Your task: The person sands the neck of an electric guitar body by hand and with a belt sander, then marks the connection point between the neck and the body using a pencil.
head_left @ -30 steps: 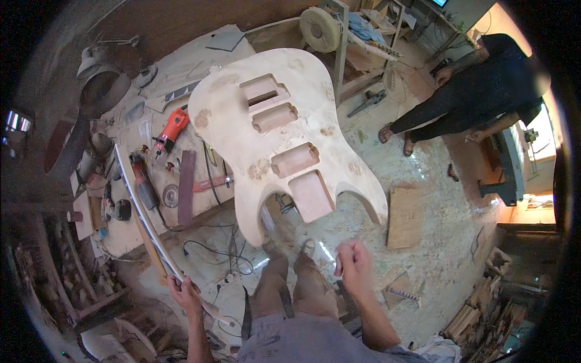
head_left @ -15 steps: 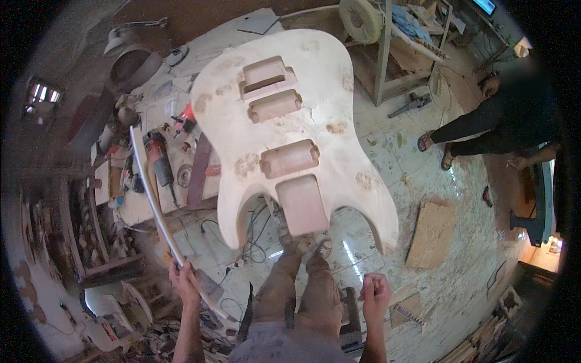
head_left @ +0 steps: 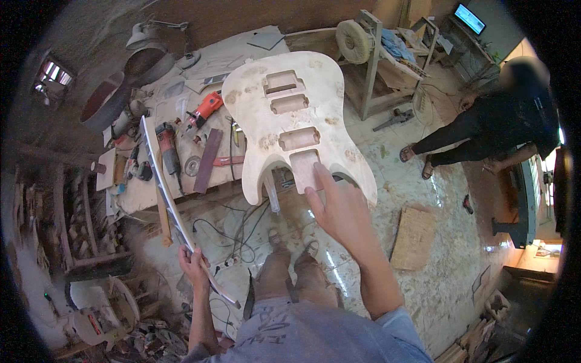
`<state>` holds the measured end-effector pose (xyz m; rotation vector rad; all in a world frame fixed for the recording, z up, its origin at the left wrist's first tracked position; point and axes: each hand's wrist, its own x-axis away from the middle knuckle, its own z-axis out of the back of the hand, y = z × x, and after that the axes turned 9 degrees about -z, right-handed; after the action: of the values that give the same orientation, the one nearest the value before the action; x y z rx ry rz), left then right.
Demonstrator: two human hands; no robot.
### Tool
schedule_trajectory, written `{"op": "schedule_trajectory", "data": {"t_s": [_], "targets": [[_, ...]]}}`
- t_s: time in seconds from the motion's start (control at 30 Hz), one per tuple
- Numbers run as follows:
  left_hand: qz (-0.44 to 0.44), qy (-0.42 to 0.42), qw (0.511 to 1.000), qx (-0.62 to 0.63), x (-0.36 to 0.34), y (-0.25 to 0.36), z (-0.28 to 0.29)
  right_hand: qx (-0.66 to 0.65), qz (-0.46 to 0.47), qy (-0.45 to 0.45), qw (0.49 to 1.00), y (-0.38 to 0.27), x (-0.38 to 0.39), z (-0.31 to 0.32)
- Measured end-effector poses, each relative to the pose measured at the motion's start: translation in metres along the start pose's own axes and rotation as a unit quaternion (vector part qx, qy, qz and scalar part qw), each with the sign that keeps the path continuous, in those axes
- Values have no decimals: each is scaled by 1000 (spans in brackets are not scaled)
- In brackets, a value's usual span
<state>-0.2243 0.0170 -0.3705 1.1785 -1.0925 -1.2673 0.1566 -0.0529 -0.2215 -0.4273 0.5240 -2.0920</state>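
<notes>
Fisheye view, bending straight edges toward a black rim. The guitar body (head_left: 299, 120) is pale and softly lit; to its far right, a glowing opening (head_left: 546, 249) and a person's blurred head (head_left: 525, 75); below it, glare on the floor (head_left: 334, 270); to its lower left, a dim, grainy rack (head_left: 100, 264).

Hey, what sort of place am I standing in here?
Likely a woodworking shop, perhaps for guitars: there's a bare wooden guitar body, and a red power tool on a cluttered workbench.
</notes>
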Motion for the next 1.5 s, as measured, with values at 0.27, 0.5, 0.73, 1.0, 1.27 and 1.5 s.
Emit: {"op": "schedule_trajectory", "data": {"t_s": [0.27,0.5,0.73,1.0,1.27,1.5], "targets": [[22,2,1000,-14,-6,-19,21,105,-67,-8,992,-15,-24,-17],[34,-27,999,3,-22,-26,21,132,-17,-34,991,-20,-36,-12],[12,-26,1000,10,-36,-38,16,142,-9,-41,989,-40,-35,-15],[33,-34,998,33,-43,-30,19,199,-42,7,979,-27,-33,-9],[17,-46,998,26,-45,-31,22,177,-50,-27,983,-30,-38,9],[-6,-59,997,48,-49,-22,16,134,-45,-51,989,-22,-19,-6]]}}
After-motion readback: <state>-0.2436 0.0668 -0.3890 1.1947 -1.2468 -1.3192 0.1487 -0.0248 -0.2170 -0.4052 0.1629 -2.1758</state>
